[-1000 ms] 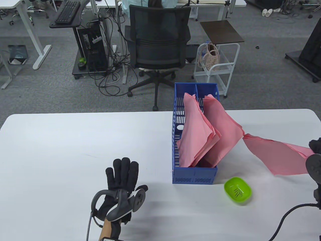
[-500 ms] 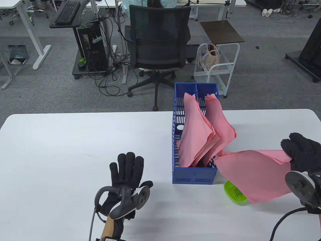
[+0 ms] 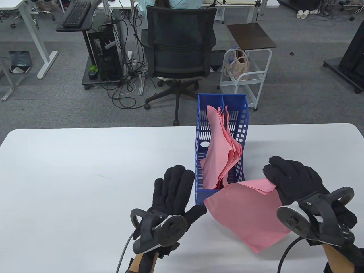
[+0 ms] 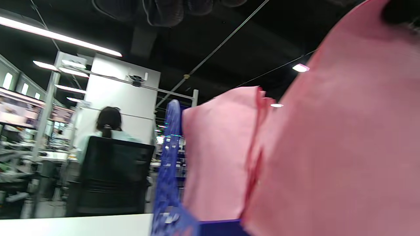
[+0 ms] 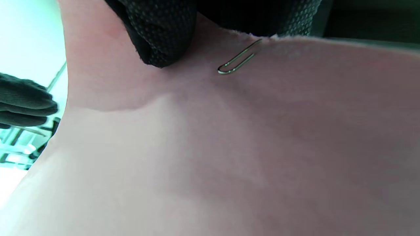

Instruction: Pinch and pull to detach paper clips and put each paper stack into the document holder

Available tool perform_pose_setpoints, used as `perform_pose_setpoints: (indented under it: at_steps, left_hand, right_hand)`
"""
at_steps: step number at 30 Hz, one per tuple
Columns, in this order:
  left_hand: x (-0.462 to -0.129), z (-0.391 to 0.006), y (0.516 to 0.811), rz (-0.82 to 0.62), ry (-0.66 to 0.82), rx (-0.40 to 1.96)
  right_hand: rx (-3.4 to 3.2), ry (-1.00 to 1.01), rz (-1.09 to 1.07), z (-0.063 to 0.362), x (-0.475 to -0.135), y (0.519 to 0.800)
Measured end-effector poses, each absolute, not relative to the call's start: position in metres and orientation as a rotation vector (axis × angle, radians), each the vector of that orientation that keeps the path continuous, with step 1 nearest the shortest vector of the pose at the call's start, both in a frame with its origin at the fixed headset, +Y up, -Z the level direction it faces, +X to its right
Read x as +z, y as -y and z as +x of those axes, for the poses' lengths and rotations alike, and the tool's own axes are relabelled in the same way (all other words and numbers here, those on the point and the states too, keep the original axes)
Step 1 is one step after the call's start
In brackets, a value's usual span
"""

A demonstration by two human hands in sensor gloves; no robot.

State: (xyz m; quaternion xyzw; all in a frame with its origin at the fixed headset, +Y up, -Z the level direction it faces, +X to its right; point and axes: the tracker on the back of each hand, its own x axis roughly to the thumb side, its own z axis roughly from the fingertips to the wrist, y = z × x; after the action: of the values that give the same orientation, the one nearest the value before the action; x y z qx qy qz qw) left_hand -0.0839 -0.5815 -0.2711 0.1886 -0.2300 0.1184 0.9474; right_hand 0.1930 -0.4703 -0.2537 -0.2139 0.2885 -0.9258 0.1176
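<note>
Table view is evenly lit from above, sharp throughout; only soft shadows are cast on the white table (image 3: 71, 170) at frame bottom. Left wrist view is dim w/ motion blur; ceiling strip lights (image 4: 59, 37) upper left are blown out. Right wrist view is backlit, glare at left edge, pink paper (image 5: 229, 147) soft, lower part out of focus

- An office: beyond the fingers (image 3: 176, 182) and the white tabletop (image 3: 71, 170), grey carpet (image 3: 298, 93).
- A swivel chair (image 3: 177, 48), desks, a keyboard (image 3: 76, 12), a computer tower (image 3: 103, 57) with tangled cables.
</note>
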Motion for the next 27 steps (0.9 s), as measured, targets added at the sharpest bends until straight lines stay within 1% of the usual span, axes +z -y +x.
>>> perform_pose_setpoints:
  at_steps: [2, 5, 8, 11, 14, 16, 18, 22, 25, 27]
  left_hand:
    - [-0.268, -0.081, 0.581, 0.353, 0.497, 0.24]
    - [-0.265, -0.08, 0.579, 0.362, 0.525, 0.265]
    - [-0.261, -0.081, 0.575, 0.364, 0.546, 0.297]
    - [-0.259, -0.087, 0.572, 0.405, 0.524, 0.295]
    - [-0.258, -0.095, 0.568, 0.426, 0.504, 0.291]
    - [-0.257, -0.1, 0.566, 0.42, 0.509, 0.313]
    - [-0.256, -0.102, 0.564, 0.388, 0.525, 0.322]
    - [-0.256, -0.099, 0.564, 0.305, 0.593, 0.345]
    - [-0.259, -0.101, 0.564, 0.244, 0.614, 0.396]
    - [-0.261, -0.105, 0.563, 0.245, 0.598, 0.42]
  right_hand:
    - [-2.69, -0.849, -0.676, 0.183, -0.25, 0.469]
    - [-2.682, -0.871, -0.769, 0.171, -0.244, 0.466]
    - [-2.695, -0.887, -0.91, 0.157, -0.237, 0.464]
    - [-2.707, -0.922, -1.06, 0.145, -0.233, 0.465]
    - [-2.672, -0.958, -1.073, 0.136, -0.232, 0.468]
    - [-2.671, -0.971, -1.138, 0.131, -0.233, 0.471]
    - [-2.725, -0.987, -1.253, 0.125, -0.235, 0.475]
    - [-2.772, -1.017, -1.402, 0.116, -0.24, 0.483]
    - [-2.8, -1.015, -1.402, 0.114, -0.243, 0.487]
    - [-2.826, -0.999, -1.404, 0.116, -0.246, 0.489]
